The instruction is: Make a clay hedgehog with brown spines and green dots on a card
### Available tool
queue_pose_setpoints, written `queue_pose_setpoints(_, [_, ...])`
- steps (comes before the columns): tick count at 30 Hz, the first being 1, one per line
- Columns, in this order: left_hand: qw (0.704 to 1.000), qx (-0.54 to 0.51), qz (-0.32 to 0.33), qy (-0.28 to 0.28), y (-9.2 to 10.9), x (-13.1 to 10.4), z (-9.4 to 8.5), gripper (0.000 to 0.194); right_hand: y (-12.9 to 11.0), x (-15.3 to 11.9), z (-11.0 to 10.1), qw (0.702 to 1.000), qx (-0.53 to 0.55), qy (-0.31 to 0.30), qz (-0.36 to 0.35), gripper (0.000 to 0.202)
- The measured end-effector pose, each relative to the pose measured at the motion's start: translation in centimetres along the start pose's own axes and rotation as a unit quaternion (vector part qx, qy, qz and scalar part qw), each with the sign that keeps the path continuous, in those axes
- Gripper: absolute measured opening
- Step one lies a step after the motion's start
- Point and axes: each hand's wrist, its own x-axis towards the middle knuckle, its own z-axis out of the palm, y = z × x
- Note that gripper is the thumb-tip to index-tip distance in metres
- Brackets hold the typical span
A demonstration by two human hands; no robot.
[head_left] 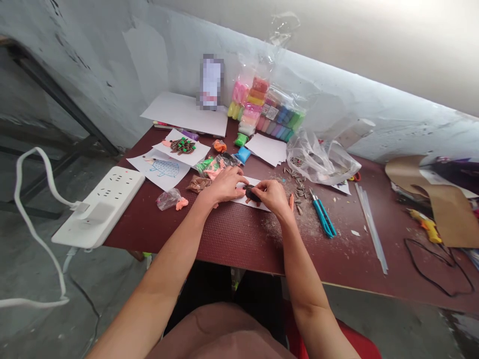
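Observation:
A small white card (261, 205) lies on the dark red table between my hands, with a dark, rounded piece (253, 194) on it. My left hand (229, 184) rests at the card's left edge, its fingers curved and apart, the tips near the dark piece. With fingers pinched together, my right hand (272, 195) touches the right side of that piece; whatever is between the fingertips is too small to make out. Loose striped seeds (300, 189) are scattered right of my right hand. Packets of coloured clay (215, 167) lie just behind my left hand.
A white power strip (99, 207) sits at the left edge. Behind are a hedgehog drawing (161, 168), a seed-covered figure (182, 145) and bagged clay (277, 112). On the right are a teal cutter (324, 217), clear sticks (371, 227) and a yellow glue gun (428, 227).

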Motion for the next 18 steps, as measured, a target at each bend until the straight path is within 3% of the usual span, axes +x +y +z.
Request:
queue_pose_setpoints(14, [1.0,-0.004,0.0,0.006,0.0,0.0,0.0,0.036,0.5,0.6,1.0,0.997,0.071,-0.008,-0.002,0.02])
queue_pose_setpoints(16, [1.0,-0.008,0.0,0.009,-0.1,0.0,0.0,0.036,1.3,0.9,0.5,0.998,0.054,0.026,-0.014,0.02])
queue_pose_setpoints(18, [1.0,-0.011,0.001,0.007,-0.1,0.0,0.0,0.036,2.6,1.4,-0.4,0.994,0.019,0.107,-0.002,0.021])
